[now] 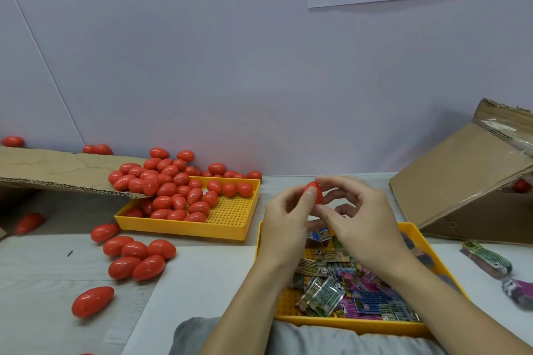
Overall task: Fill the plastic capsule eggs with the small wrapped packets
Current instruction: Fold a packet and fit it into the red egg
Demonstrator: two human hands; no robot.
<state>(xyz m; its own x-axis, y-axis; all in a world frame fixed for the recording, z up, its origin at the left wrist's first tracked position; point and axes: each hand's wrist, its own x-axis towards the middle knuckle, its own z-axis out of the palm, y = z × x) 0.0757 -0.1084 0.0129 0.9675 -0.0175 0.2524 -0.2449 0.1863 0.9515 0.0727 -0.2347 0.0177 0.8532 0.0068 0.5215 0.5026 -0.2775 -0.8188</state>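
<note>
One red egg (313, 192) is held up above the packet tray (415, 235), pinched between the left hand (284, 222) and the right hand (362, 219), probably so a packet (323, 294) is within reach; unfilled eggs are heaped in the far tray (230, 232), close by for the next pick.

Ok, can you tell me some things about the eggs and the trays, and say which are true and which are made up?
1. Both hands hold one red egg. True.
2. The held egg is blue. False: it is red.
3. The wrapped packets lie in a yellow tray. True.
4. The far yellow tray holds only packets. False: it holds red eggs.
5. Some red eggs lie loose on the table. True.
</note>
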